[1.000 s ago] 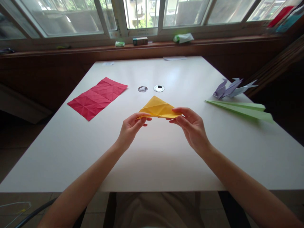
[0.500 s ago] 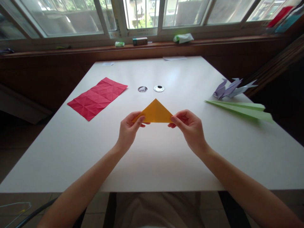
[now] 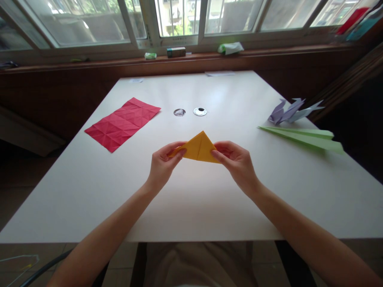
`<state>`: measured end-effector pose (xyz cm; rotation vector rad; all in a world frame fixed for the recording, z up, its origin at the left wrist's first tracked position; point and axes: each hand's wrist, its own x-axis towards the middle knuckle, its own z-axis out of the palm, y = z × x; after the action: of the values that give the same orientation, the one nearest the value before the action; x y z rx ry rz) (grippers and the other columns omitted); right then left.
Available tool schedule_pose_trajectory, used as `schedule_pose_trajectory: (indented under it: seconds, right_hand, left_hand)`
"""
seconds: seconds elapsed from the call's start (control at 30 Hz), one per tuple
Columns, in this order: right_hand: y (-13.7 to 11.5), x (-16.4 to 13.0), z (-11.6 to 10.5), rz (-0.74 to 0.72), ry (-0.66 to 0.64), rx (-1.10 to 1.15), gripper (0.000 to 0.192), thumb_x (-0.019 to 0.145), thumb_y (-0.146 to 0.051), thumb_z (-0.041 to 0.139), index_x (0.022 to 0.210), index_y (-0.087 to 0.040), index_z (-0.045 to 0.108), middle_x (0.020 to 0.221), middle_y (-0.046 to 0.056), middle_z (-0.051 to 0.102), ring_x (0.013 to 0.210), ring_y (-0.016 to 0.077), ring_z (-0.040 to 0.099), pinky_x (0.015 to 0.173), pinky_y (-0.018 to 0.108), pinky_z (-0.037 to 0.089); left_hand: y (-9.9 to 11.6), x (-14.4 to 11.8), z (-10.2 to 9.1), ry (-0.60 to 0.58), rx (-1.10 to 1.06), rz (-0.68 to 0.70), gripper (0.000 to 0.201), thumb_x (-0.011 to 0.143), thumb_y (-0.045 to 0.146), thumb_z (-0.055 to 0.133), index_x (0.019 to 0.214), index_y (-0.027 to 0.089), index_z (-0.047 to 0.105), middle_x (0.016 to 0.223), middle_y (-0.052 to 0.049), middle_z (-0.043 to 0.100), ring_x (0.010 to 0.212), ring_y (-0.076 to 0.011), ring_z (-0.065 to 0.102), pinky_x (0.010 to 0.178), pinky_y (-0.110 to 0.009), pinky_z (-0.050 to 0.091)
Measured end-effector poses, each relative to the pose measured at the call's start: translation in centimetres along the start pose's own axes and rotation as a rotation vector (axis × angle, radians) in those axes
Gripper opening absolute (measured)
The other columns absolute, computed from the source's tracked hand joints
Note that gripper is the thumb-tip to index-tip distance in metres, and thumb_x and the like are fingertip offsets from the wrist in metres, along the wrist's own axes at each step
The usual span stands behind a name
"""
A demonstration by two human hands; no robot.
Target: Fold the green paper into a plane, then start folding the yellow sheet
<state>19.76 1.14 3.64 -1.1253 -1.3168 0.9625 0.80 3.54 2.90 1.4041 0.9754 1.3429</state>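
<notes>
Two hands pinching a folded yellow paper triangle above a white table.
The left hand (image 3: pixel 161 165) and right hand (image 3: pixel 236 163), fingers closed, pinch opposite corners of the yellow paper (image 3: pixel 198 148), held just above the table (image 3: pixel 191 199); farther off lies a creased red sheet (image 3: pixel 122 122).

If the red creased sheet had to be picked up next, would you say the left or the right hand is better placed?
Probably the left hand: the red creased sheet lies on its side of the table. Both hands pinch the yellow folded paper, so the right hand could keep hold.
</notes>
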Motion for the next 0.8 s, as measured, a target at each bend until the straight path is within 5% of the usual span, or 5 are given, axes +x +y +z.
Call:
schedule_pose_trajectory:
  seconds: [0.2,0.43,0.8]
  right_hand:
    - [0.3,-0.1,0.0,-0.035,0.056,-0.049,0.013,0.071,-0.031,0.066,0.078,-0.02,0.064,0.076,0.001,0.064,0.071,0.0142,0.06,0.064,0.028,0.051]
    - [0.0,-0.4,0.2,-0.143,-0.012,-0.245,0.008,0.073,-0.028,0.064,0.073,-0.02,0.063,0.07,0.0,0.065,0.067,0.0146,0.06,0.064,0.029,0.051]
    - [-0.3,-0.8,0.5,-0.236,-0.084,-0.354,0.006,0.073,-0.025,0.062,0.071,-0.021,0.065,0.069,0.0,0.066,0.062,0.0135,0.059,0.058,0.027,0.048]
  left_hand:
    - [-0.1,-0.3,0.0,-0.03,0.054,0.013,0.021,0.072,0.028,0.067,0.091,0.021,0.068,0.09,-0.003,0.069,0.081,-0.0161,0.064,0.064,-0.023,0.053]
    - [0.4,-0.8,0.3,-0.025,0.31,0.199,0.019,0.074,0.025,0.064,0.093,0.021,0.068,0.092,-0.002,0.069,0.084,-0.0162,0.064,0.075,-0.026,0.052]
    - [0.6,-1.1,0.1,-0.039,0.318,0.202,0.016,0.077,0.026,0.061,0.09,0.025,0.07,0.089,0.0,0.071,0.079,-0.0163,0.066,0.072,-0.026,0.054]
